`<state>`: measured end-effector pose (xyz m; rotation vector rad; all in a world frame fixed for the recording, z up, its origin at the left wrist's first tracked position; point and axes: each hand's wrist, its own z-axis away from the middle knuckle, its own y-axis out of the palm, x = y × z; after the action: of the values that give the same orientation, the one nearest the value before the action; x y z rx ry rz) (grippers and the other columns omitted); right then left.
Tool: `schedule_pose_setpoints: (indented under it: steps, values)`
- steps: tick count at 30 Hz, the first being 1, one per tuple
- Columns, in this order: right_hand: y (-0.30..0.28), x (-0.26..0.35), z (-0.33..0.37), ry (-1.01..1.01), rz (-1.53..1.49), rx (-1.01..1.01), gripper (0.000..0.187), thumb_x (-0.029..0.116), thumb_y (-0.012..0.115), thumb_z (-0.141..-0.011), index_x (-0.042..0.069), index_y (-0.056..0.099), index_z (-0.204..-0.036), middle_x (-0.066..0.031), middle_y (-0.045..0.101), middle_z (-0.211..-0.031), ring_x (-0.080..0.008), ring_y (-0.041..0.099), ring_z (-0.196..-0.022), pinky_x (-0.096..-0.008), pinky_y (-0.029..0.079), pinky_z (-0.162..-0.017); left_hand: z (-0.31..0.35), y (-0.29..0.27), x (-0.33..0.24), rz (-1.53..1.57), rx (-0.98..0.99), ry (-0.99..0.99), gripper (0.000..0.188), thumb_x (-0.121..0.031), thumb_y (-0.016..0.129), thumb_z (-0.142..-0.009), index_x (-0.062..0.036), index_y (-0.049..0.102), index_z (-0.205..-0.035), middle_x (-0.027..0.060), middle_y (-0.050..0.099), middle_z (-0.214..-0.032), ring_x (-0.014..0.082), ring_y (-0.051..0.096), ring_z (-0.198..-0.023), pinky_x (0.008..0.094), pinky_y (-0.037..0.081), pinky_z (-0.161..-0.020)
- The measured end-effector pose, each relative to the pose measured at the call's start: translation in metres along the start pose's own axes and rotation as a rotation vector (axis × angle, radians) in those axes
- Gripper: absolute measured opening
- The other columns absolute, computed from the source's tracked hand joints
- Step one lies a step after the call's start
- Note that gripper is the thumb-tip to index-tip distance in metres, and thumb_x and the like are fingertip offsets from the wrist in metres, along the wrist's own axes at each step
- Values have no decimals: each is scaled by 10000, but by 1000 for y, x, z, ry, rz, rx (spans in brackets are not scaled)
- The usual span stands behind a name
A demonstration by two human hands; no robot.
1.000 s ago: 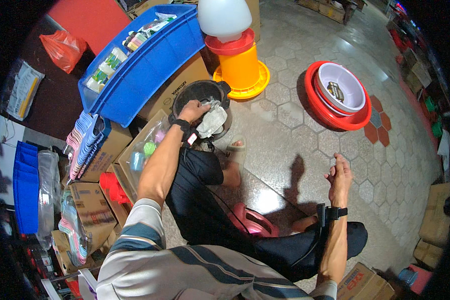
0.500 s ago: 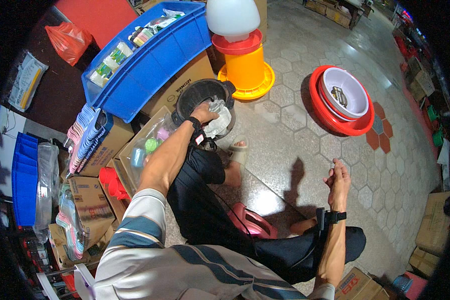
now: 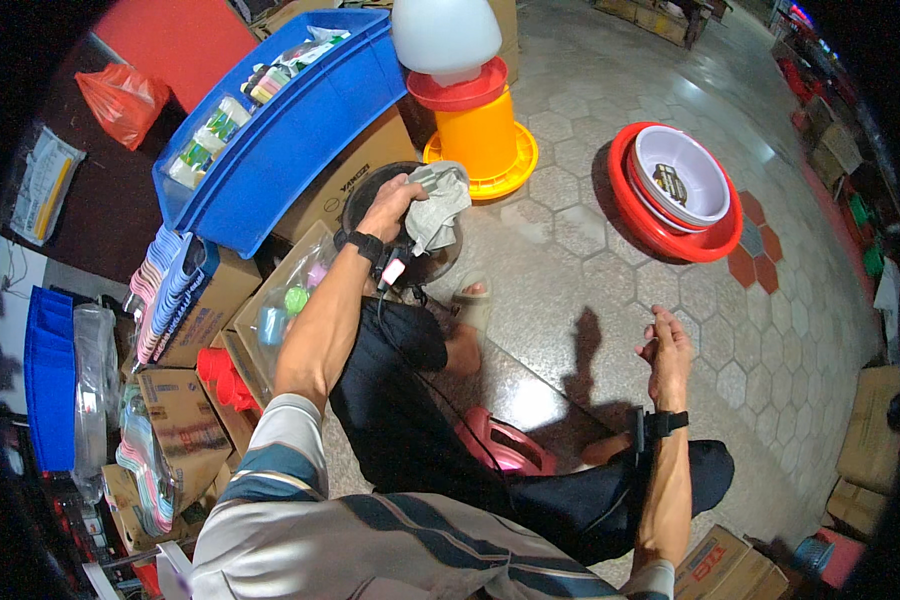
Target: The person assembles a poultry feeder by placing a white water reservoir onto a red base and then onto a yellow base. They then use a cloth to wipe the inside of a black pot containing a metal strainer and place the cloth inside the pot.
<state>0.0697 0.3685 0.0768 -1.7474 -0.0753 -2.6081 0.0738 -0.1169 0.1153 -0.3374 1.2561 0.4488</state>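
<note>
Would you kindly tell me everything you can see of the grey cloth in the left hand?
The cloth is pale grey and looks like thin, soft fabric, crumpled and creased, with uneven edges. The fingers of the left hand grip it near its upper left side; the rest spreads to the right and droops downward. In this view it lies across the dark bucket; whether it touches the bucket cannot be told.

Cloth (image 3: 438, 208), upper centre: pale grey. Bucket (image 3: 368, 182), upper centre: black. Stand (image 3: 477, 130), top centre: yellow. Outer basin (image 3: 705, 246), upper right: red. Inner basin (image 3: 692, 168): white. Bin (image 3: 280, 150), upper left: blue. Shirt (image 3: 300, 548), lower centre: light grey, dark teal stripes.
</note>
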Motion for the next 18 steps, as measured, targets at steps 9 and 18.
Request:
schedule_pose_setpoints:
  steps: [9,18]
  values:
    - [52,-3,-13,-13,17,161,360,341,548,-1044,76,623,-1276,22,579,-856,-66,498,-614,-280,547,-650,6,62,-17,312,399,2,195,-141,530,-1020,-40,601,-1172,83,675,-1119,191,696,-971,346,597,-846]
    - [84,9,-14,63,-233,336,751,678,396,-1011,53,548,-1398,-71,682,-1194,-160,640,-997,-344,511,-898,54,158,-10,22,778,92,408,-194,716,-946,-53,557,-1294,17,623,-1198,99,560,-1121,283,462,-988]
